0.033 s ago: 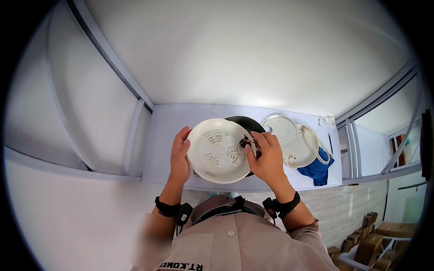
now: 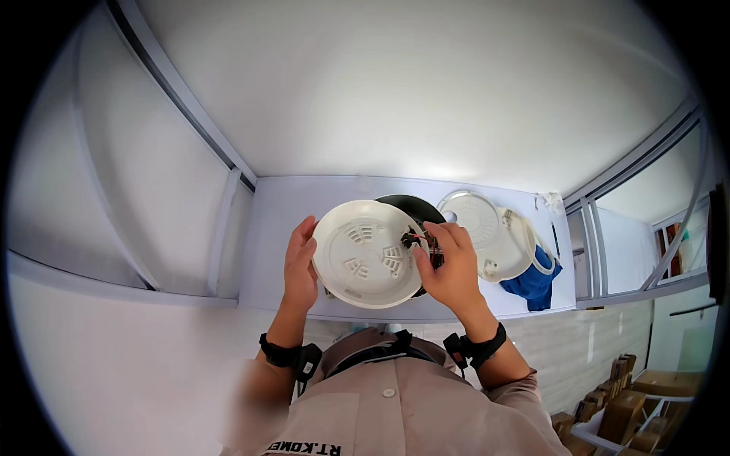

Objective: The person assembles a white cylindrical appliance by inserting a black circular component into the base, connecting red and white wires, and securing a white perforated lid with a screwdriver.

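A shallow round white plastic housing (image 2: 357, 262) with groups of vent slots is held up over the table, its dished side showing. My left hand (image 2: 302, 262) grips its left rim, thumb and fingers along the edge. On the opposite side my right hand (image 2: 450, 266) has its thumb at the right rim and its fingers bent over it. Beside that thumb a small bundle of black parts with red wires (image 2: 411, 238) sits at the rim. Partly hidden behind the housing is a dark round bowl-shaped part (image 2: 413, 205). What lies beneath the housing is mostly covered.
Farther right on the white table (image 2: 277, 220) lie a clear round cover (image 2: 473, 215), a white plastic part with a curved handle-like loop (image 2: 538, 254) and a blue cloth (image 2: 530, 289). A frame and white panels border the table. Cardboard boxes (image 2: 620, 414) stand at lower right.
The housing and my left hand have shifted very slightly to the left. The red wires show a little more beside my right thumb.
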`<action>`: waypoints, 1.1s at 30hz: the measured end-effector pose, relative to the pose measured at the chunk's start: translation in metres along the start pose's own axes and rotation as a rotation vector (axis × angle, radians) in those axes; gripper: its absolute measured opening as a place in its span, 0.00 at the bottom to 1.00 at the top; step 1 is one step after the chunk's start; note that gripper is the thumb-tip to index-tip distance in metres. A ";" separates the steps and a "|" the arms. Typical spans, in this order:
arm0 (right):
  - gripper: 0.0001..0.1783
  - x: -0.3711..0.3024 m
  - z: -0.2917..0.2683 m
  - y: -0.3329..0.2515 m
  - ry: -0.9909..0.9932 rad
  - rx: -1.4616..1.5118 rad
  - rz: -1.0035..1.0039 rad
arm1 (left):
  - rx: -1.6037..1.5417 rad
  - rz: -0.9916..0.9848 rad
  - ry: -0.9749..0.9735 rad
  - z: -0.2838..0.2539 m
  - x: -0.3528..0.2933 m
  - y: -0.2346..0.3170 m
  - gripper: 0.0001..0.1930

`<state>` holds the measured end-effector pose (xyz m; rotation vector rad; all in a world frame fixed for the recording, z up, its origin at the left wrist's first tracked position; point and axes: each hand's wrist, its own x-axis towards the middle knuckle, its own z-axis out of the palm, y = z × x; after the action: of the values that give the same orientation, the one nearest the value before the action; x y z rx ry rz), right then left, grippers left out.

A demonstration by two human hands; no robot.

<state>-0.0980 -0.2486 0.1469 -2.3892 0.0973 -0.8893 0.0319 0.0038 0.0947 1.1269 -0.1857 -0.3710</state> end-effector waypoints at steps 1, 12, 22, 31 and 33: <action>0.22 -0.001 -0.003 0.000 0.036 0.060 -0.020 | 0.002 -0.003 0.000 -0.001 0.000 0.000 0.31; 0.11 -0.030 -0.011 0.030 0.185 0.209 0.075 | 0.205 -0.199 0.332 -0.059 0.001 -0.038 0.27; 0.24 -0.040 -0.010 0.010 -0.035 0.044 -0.275 | 0.371 -0.108 0.435 -0.096 -0.034 -0.064 0.17; 0.25 -0.029 -0.001 -0.005 -0.064 -0.019 -0.348 | 1.287 0.127 0.486 -0.116 -0.011 -0.072 0.18; 0.25 -0.029 0.001 -0.005 -0.042 0.010 -0.342 | 1.332 0.084 0.464 -0.131 -0.004 -0.087 0.18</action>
<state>-0.1203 -0.2360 0.1325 -2.4540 -0.3409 -0.9861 0.0545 0.0828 -0.0392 2.4659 -0.0463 0.1720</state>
